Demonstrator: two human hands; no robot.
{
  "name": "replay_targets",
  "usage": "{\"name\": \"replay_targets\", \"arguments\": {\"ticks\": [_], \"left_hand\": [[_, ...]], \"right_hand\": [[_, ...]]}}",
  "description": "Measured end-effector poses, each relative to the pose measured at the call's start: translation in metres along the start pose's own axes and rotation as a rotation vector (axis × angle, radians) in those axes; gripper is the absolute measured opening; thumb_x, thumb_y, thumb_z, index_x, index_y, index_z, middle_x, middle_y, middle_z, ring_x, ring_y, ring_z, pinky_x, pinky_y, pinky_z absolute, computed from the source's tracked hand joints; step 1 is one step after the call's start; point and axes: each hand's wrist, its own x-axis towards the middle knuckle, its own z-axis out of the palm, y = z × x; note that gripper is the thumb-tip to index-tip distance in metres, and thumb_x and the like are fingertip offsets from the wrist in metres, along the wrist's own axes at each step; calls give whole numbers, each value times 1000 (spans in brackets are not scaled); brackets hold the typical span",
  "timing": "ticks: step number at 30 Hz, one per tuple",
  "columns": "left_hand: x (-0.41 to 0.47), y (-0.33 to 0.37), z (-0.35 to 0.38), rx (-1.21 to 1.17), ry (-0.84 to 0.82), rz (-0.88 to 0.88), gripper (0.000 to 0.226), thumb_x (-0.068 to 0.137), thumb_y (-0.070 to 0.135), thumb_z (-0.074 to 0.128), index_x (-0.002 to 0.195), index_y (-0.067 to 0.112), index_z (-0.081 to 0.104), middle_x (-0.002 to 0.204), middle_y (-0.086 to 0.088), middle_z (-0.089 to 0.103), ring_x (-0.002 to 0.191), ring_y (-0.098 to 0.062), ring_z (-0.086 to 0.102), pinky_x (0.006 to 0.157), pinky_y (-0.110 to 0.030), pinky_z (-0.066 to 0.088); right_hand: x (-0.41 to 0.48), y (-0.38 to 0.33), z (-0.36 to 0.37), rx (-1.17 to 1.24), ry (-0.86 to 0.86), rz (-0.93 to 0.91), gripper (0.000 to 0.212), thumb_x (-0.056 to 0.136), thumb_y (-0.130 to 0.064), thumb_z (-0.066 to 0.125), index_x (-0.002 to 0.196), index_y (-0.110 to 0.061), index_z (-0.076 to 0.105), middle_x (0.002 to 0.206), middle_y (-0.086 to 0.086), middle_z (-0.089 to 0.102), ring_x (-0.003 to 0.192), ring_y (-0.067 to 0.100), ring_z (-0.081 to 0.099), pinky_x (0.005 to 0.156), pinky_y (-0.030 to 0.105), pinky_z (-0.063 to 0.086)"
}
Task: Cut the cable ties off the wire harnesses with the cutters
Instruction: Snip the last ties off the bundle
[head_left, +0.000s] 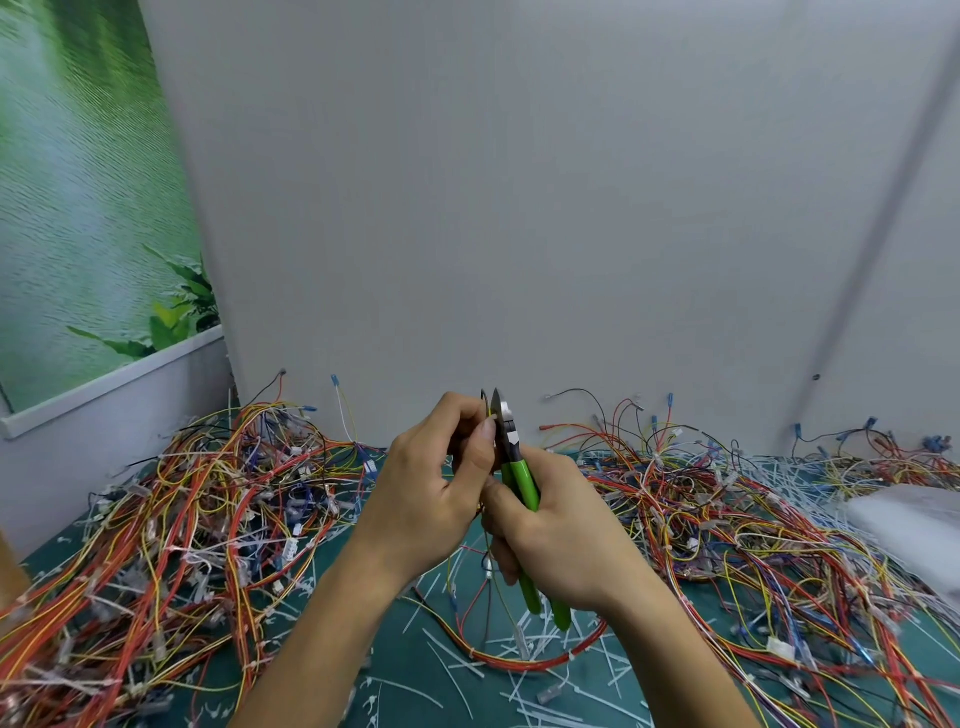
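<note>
My right hand (561, 535) grips the green-handled cutters (519, 475), whose dark jaws point up, tips together, at centre frame. My left hand (431, 488) is closed around a thin wire harness (491, 582), pinching it right beside the jaws. The harness hangs below my hands and loops across the mat as a red-orange bundle (519, 662). Whether a cable tie sits between the blades is hidden by my fingers.
Big tangles of red, yellow and black harnesses lie at the left (171, 519) and right (753, 530) on the green mat (405, 670). Cut white ties (524, 639) litter the mat. A grey wall (519, 208) stands behind. White fabric (914, 525) lies at the far right.
</note>
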Motion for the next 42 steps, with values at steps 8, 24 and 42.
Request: {"name": "replay_targets", "arguments": {"ticks": [8, 24, 42], "left_hand": [[0, -1, -1, 24, -18, -2, 14, 103, 30, 47, 100, 21, 57, 86, 14, 63, 77, -13, 63, 66, -17, 49], [0, 0, -1, 19, -26, -14, 16, 103, 32, 47, 100, 20, 58, 85, 13, 63, 77, -13, 63, 65, -20, 50], [0, -1, -1, 5, -12, -8, 12, 104, 30, 48, 98, 24, 56, 84, 13, 64, 77, -15, 63, 65, -21, 50]], "right_hand": [[-1, -1, 0, -33, -33, -1, 15, 103, -24, 54, 88, -23, 57, 63, 4, 67, 53, 16, 68, 53, 30, 55], [-2, -3, -1, -20, -45, -6, 18, 104, -24, 54, 86, -28, 55, 60, -3, 62, 51, 17, 66, 51, 29, 55], [1, -1, 1, -32, 11, 15, 22, 104, -21, 53, 83, -16, 54, 56, 1, 59, 43, 15, 57, 47, 29, 49]]}}
